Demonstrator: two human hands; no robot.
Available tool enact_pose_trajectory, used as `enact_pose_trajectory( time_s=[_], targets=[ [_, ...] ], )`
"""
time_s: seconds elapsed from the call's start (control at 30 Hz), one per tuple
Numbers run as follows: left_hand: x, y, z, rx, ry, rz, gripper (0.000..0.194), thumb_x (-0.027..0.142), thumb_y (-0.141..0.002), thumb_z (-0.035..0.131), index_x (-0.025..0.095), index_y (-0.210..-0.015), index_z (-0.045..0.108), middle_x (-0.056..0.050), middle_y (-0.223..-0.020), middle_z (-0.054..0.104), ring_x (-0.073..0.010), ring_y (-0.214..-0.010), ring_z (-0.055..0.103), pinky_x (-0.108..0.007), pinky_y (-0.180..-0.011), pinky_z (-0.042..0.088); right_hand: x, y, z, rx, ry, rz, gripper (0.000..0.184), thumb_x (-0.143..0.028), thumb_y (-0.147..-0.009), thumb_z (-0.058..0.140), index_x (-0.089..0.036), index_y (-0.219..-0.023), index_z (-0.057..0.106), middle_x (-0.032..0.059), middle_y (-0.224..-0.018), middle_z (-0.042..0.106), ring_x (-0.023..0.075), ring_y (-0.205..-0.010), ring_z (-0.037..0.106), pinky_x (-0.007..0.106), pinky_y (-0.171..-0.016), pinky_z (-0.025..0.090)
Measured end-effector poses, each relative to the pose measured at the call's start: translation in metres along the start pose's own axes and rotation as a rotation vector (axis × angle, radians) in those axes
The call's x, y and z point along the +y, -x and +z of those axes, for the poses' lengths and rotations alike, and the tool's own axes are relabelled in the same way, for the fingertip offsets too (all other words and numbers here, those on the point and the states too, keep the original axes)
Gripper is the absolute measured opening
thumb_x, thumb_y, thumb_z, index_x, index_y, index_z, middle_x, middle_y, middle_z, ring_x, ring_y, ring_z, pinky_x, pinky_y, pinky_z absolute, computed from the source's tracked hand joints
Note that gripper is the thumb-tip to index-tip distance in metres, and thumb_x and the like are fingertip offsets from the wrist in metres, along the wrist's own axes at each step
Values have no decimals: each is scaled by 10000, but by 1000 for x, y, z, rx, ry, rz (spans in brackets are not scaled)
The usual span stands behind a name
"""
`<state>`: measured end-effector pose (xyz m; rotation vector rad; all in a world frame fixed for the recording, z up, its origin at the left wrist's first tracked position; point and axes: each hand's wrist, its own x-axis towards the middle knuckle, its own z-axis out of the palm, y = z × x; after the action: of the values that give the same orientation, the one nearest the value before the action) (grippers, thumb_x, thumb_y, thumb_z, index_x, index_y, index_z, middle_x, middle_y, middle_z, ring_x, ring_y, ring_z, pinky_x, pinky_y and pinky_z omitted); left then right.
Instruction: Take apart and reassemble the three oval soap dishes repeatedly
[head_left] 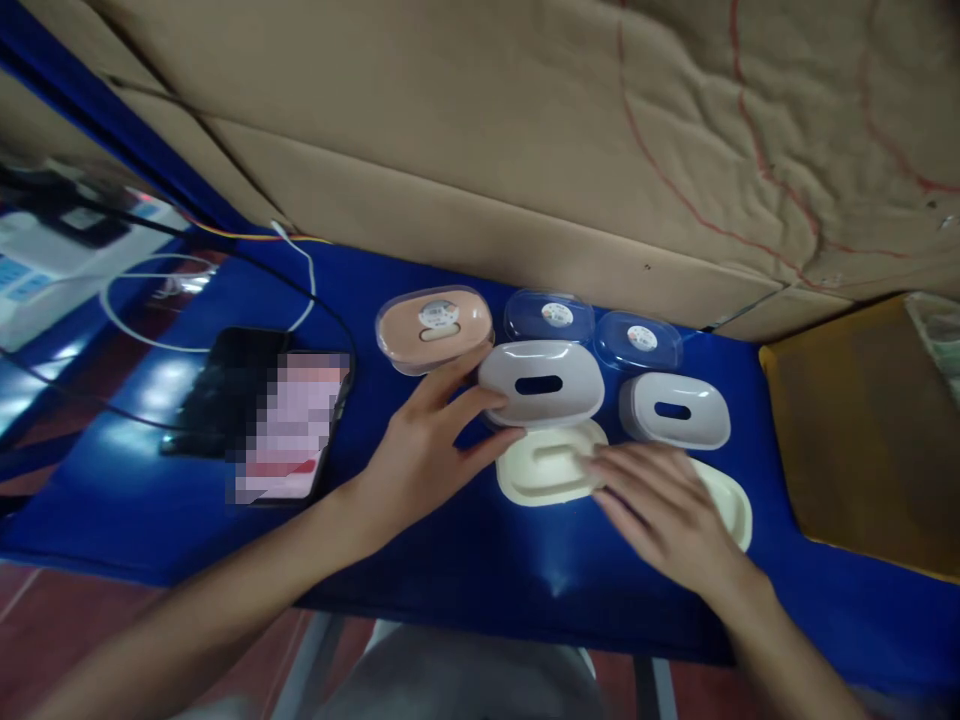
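Observation:
My left hand [431, 440] grips the left edge of a white oval tray with a slot [541, 382], thumb below and fingers above. My right hand [660, 505] lies flat, fingers stretched out, over a cream oval tray [544, 465] and partly hides a second cream tray [731, 500]. A second white slotted tray [675, 410] sits to the right. Behind them stand a pink box with a clear lid [433, 328] and two clear lids with round stickers [549, 315] [639, 340].
A phone [289, 425] lies on the blue table [150, 480] at the left, beside white and black cables [150, 300]. Brown cardboard [525, 150] walls the back. A yellow-brown sheet [862, 440] lies at the right edge.

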<state>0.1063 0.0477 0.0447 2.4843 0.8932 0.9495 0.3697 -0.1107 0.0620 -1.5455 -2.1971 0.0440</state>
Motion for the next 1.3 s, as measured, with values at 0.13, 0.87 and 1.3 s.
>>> enact_pose_trajectory(
  time_s=[0.13,0.87,1.3],
  targets=[
    [15,9,-6,-95,61,78,224,348,-1002,773,228,-1163,672,-171,-1564,591,-303,-1396,650,-474,-1127,613,12,4,-21,249,77,193,663,-182,-994,716,-350,-1604,517,85,-1287,788,325,-1168,742,503,-992,569],
    [16,21,5,-372,-153,238,497,369,-910,830,191,-1330,632,-230,-1510,604,-392,-1189,711,-522,-967,598,18,2,0,-221,40,-6,504,-293,-1046,682,-306,-1535,559,133,-1569,615,335,-1403,604,574,-1143,495],
    [5,14,6,-365,-149,236,459,415,-1017,705,205,-1412,604,-204,-1602,569,-374,-1327,670,-539,-1080,545,6,-3,6,-162,49,-30,454,-146,-1041,647,-294,-1470,628,110,-1478,686,293,-1322,644,530,-1091,532]
  ],
)
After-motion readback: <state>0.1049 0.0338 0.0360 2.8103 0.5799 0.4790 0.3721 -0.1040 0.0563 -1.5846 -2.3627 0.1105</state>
